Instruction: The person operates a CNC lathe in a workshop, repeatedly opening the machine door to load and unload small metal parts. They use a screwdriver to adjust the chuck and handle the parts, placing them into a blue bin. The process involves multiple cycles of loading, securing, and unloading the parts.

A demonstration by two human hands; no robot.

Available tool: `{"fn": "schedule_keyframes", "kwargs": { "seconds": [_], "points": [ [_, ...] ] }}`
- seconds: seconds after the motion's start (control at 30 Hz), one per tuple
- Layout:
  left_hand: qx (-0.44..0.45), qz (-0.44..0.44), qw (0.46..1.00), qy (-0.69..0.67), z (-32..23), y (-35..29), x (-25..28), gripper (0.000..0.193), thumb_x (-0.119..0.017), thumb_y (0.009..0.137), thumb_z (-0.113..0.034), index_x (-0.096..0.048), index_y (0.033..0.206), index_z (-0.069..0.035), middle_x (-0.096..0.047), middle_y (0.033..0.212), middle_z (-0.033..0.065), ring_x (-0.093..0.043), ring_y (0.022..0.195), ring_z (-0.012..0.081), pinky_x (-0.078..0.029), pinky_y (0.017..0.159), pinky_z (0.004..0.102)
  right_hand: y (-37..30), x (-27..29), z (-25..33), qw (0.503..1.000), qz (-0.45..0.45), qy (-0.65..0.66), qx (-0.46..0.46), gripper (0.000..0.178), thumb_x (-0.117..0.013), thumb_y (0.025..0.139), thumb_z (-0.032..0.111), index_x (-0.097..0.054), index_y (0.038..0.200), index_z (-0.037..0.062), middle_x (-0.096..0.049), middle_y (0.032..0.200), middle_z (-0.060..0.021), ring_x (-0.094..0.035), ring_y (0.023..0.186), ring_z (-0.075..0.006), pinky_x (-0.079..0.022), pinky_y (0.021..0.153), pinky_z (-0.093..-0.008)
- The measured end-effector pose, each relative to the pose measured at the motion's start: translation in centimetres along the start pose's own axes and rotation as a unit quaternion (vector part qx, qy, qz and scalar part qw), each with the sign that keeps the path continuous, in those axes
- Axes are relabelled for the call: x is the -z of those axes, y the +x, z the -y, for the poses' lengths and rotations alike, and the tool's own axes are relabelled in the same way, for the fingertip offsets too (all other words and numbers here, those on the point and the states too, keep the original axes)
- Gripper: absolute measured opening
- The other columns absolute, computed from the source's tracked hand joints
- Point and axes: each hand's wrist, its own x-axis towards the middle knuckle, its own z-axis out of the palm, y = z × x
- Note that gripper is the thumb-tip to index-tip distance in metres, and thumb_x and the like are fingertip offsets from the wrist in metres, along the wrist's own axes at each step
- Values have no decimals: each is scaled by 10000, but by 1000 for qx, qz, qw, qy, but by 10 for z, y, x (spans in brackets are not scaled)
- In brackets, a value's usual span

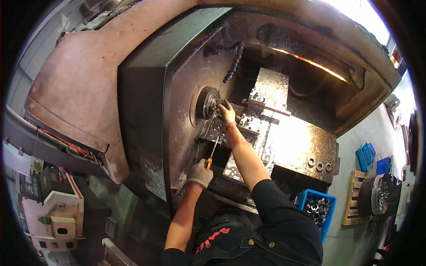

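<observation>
My left hand [202, 174], in a pale work glove, is closed round the orange handle of a screwdriver-like tool [214, 148]. Its thin metal shaft points up and away, toward the area below the lathe chuck [207, 103]. Reaching farther in, my right hand [227, 113] wears a stained glove and has its fingers closed at the front of the chuck. Whatever sits between those fingers is mostly hidden by them. Just right of that hand stands a tool holder [248, 123] on the chip-covered slide.
Three metal rings [319, 166] stand on the machine's flat cover [301, 142]. At lower right, a blue crate [326, 227] holds several dark ring parts. A segmented coolant hose [234, 63] hangs above the chuck. Farther right are a wooden pallet [353, 197] and blue bins [366, 156].
</observation>
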Motion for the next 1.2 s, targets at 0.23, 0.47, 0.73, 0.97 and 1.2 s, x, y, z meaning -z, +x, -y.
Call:
{"fn": "schedule_keyframes", "kwargs": {
  "seconds": [0.23,0.47,0.73,0.97,1.2],
  "points": [
    [-26,-36,998,-46,50,-83,-3,317,-601,742,-217,-580,1041,-113,-643,877,201,-615,836,394,-494,717,458,-10,-12,-4,998,2,-70,5,438,-720,771,179,-587,1180,96,-652,990,-12,-584,741,-97,-460,643,-213],
    [1,2,982,-189,99,-154,-1,300,-640,732,-148,-590,1016,-66,-648,837,144,-646,793,281,-501,711,355,-14,-11,16,947,8,-284,146,422,-739,703,136,-618,1094,31,-688,935,-94,-642,862,-146,-484,781,-267],
    [58,171,872,-456,109,-210,79,287,-682,714,-30,-601,988,3,-627,861,30,-580,790,112,-464,717,246,0,4,22,891,6,-404,209,489,-729,669,205,-602,1131,108,-669,995,-118,-645,922,-233,-480,833,-303],
    [6,16,902,-432,143,-221,141,301,-678,644,4,-601,935,-4,-629,857,75,-603,790,143,-478,701,262,13,12,-2,966,10,-236,105,413,-742,738,231,-637,1096,54,-676,931,-75,-612,778,-147,-479,727,-272],
    [24,-254,932,-256,183,-200,198,372,-693,716,-14,-573,1068,-28,-619,1018,90,-602,957,192,-474,831,325,2,0,1,981,57,-170,70,357,-723,783,181,-636,1114,81,-654,919,-14,-549,703,-69,-425,565,-206]
  ]
}}
